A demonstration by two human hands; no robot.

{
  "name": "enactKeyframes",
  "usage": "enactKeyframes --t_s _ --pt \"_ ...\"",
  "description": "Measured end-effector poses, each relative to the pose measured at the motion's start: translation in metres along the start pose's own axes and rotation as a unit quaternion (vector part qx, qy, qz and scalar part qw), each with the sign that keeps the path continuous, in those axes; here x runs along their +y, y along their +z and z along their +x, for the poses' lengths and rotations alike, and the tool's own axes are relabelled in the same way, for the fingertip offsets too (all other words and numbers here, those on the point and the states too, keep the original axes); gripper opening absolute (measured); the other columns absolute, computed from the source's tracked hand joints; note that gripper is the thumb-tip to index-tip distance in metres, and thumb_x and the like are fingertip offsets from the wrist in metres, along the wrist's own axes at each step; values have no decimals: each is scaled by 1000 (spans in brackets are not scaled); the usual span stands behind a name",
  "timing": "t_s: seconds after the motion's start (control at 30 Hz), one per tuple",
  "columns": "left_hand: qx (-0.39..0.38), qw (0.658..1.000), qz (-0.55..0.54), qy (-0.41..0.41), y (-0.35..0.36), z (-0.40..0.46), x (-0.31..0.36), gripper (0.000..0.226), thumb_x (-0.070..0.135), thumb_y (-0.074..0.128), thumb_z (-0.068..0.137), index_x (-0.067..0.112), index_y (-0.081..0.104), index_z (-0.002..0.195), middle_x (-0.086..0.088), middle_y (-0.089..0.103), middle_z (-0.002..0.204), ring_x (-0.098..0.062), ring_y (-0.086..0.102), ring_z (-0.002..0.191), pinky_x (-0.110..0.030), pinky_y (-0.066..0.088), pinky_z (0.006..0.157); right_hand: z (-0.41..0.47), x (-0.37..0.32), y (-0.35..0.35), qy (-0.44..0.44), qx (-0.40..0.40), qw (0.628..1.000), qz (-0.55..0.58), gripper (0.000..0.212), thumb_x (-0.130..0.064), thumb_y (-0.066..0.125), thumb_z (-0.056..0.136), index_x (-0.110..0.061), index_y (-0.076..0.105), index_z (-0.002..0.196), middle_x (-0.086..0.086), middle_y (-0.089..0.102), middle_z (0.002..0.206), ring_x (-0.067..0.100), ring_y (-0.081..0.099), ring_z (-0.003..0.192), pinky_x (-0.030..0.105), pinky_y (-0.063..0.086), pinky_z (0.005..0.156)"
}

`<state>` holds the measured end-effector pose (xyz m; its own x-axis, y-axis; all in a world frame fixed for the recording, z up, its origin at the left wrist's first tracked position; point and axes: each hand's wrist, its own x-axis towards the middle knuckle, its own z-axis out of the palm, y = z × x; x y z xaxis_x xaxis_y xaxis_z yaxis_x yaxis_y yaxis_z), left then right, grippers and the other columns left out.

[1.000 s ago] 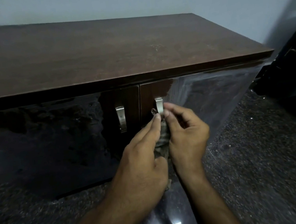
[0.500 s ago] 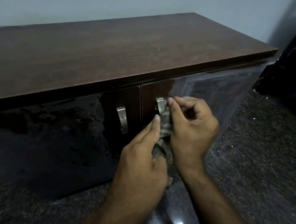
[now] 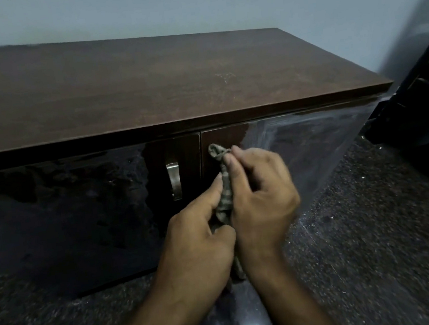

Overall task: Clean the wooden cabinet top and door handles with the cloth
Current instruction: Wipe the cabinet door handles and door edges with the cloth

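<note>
A low dark wooden cabinet fills the view, its brown top bare and lightly scuffed. Two glossy doors meet at the middle. The left door's metal handle is in plain sight. The right door's handle is hidden under a greyish cloth, which is stretched upright over it. My right hand pinches the cloth's upper part, with a bunched end sticking out above the fingers. My left hand grips the cloth's lower part.
Speckled dark stone floor lies in front of and to the right of the cabinet. A black piece of furniture stands close at the right. A pale wall runs behind the cabinet.
My right hand has slid the cloth up along the right door's handle, which showed above the fingers earlier and is now covered. The left hand has followed slightly upward.
</note>
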<state>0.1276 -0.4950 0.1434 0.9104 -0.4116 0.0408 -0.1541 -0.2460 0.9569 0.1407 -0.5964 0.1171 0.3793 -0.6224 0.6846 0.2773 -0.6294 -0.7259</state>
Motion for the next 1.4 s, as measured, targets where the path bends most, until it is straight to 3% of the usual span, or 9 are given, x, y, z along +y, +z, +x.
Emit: enactKeyframes --t_s 0.1,0.2,0.33,0.53,0.73,0.9,1.03,1.27,1.4 --pt "-15 999 -20 -32 -1 1 -5 82 -15 48 83 48 36 135 46 61 90 24 57 81 0 44 69 -19 12 3 -57 6 998 -34 10 2 75 87 4 76 96 12 62 91 7 60 86 10 49 80" --pt "-25 998 -34 -52 -3 0 -10 81 -15 50 82 37 37 143 35 61 115 22 53 106 -6 45 86 -26 17 2 -15 28 999 -9 7 2 75 85 4 75 92 11 63 90 3 62 87 10 51 78" --pt "2 998 -38 -50 -6 -1 -7 77 -15 49 84 31 39 145 32 56 119 26 54 97 1 42 76 -32 16 1 26 21 999 16 6 4 76 84 1 73 89 9 65 91 5 64 89 10 50 79" --pt "3 1000 15 23 -2 -5 -5 86 -17 50 78 34 36 147 27 40 146 19 33 131 -1 32 100 -7 11 6 48 44 998 17 7 -3 76 87 1 71 84 6 66 89 6 64 86 12 50 78" --pt "2 999 39 8 0 -6 -7 82 -13 51 81 33 36 147 26 43 144 23 35 126 3 29 97 -32 21 -1 74 13 997 26 5 -2 73 88 -2 70 85 4 66 89 2 64 91 9 48 79" --pt "-21 998 27 -44 1 -7 -13 77 -10 53 85 32 35 147 36 51 115 32 43 107 7 35 80 -44 23 5 178 17 981 75 14 -11 77 85 -21 69 88 -6 69 92 10 69 92 13 52 77" --pt "2 999 30 -38 0 -4 -15 74 -6 53 87 33 34 147 27 47 140 26 38 120 4 33 91 -42 28 5 184 9 981 67 16 -11 78 84 -24 68 84 -6 69 91 14 70 92 19 55 78" --pt "-22 999 17 -45 2 -3 -16 79 -7 52 86 34 28 149 26 36 149 21 33 128 0 31 97 -39 23 8 386 22 910 147 7 -10 78 83 -13 73 88 5 77 86 18 75 85 44 62 81" --pt "-11 999 7 -41 -3 1 -17 76 -1 59 85 34 33 147 26 45 143 21 41 123 -6 38 97 -45 9 5 436 8 881 184 8 -15 78 84 -11 78 91 4 78 90 17 76 88 40 62 82"
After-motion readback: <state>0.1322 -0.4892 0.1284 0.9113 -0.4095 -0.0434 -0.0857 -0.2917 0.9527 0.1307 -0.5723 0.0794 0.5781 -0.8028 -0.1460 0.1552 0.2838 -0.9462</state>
